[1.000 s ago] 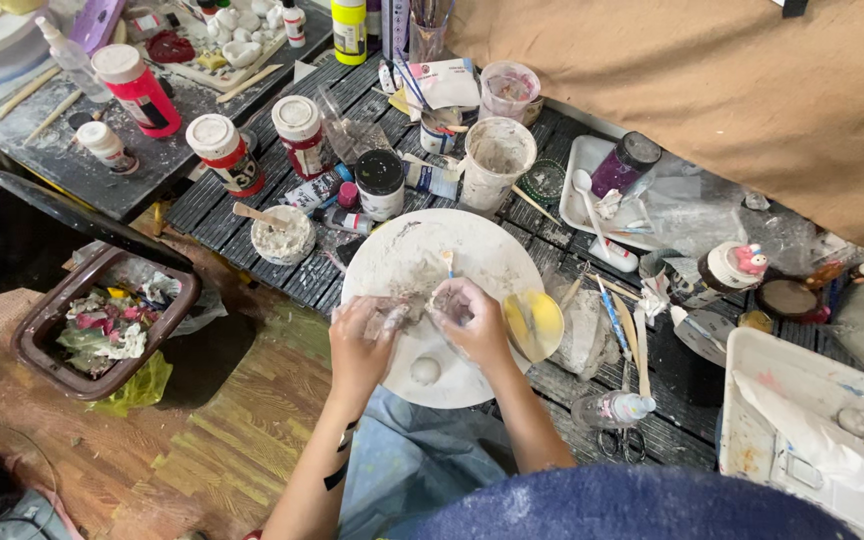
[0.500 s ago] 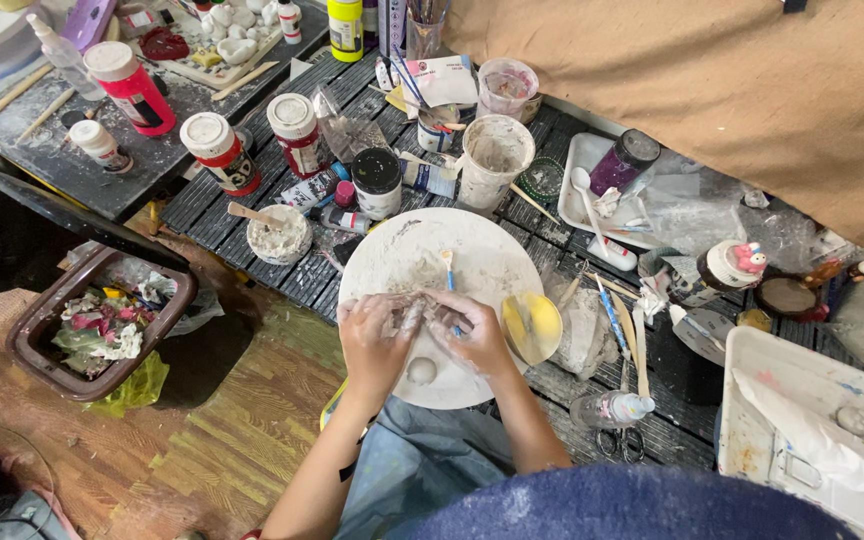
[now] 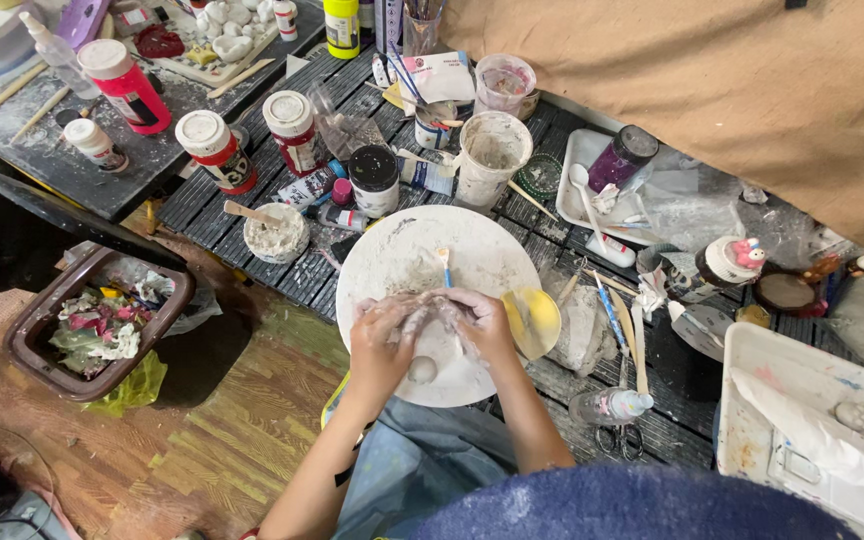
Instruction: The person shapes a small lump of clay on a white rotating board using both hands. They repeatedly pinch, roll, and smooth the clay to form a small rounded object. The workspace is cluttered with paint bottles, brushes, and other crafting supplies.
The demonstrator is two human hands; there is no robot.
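Left hand (image 3: 384, 340): closed on one clay lump (image 3: 430, 312).
Right hand (image 3: 479, 325): closed on same lump.
Beneath hands: one round board (image 3: 392, 255).
Beyond hands: three red jars (image 3: 214, 150).

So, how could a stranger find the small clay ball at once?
Find the round white board on the dark slatted table. The left hand and right hand meet over it. The small clay ball lies just below them, alone: smooth, grey and round, unlike the flat yellow dish alongside.

slatted table (image 3: 252, 190) (round board (image 3: 402, 250) atop)
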